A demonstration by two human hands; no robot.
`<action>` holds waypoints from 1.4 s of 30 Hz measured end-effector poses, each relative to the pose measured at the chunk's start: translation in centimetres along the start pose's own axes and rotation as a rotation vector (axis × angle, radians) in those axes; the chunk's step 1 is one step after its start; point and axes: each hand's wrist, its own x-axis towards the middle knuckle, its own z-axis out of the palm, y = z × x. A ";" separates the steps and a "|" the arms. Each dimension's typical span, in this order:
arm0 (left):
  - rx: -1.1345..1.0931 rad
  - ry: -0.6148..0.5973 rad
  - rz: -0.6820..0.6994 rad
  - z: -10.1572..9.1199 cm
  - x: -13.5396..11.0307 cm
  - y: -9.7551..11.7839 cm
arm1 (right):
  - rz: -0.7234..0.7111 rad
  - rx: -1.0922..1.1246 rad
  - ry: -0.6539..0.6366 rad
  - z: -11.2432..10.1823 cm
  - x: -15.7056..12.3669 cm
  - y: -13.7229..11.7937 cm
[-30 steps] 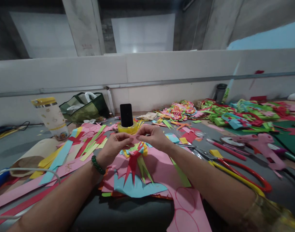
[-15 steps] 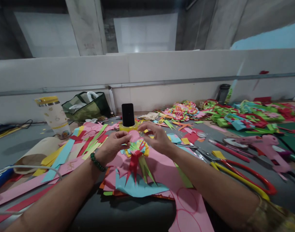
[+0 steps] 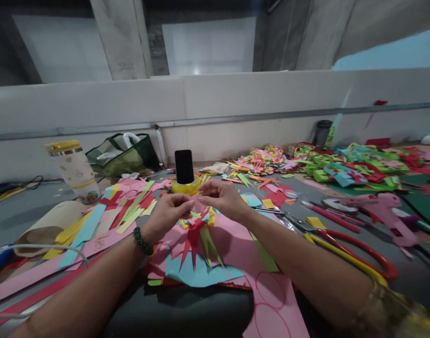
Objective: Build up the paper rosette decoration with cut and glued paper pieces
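Since the earlier frame, the right hand [image 3: 222, 199] has moved in to the pink paper disc [image 3: 198, 206]; whether it grips is unclear. The left hand [image 3: 167, 213] pinches the disc's near edge, presumably steadying it just over the streamered rosette [image 3: 194, 232].

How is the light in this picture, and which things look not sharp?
Head view: dim light, a small bright spot on the middle pale panel, a soft shadow on the large pink sheet; also head view: the sleeve looks blurred, the small pink paper at the left hand soft-edged.
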 end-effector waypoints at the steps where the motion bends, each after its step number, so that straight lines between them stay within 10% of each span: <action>1: 0.003 -0.003 0.001 0.0 0.0 0.0 | -0.006 -0.001 -0.002 0.0 0.0 0.1; 20: -0.263 -0.114 -0.192 -0.8 -0.2 0.4 | -0.564 -0.419 -0.127 -0.6 -0.5 -0.6; 32: -0.066 -0.016 -0.022 0.2 -0.6 1.0 | -0.070 -0.067 -0.151 0.0 -0.2 -0.6; 42: 0.084 0.000 0.069 0.2 -0.8 0.3 | -0.023 -0.108 -0.104 0.0 -0.1 -0.4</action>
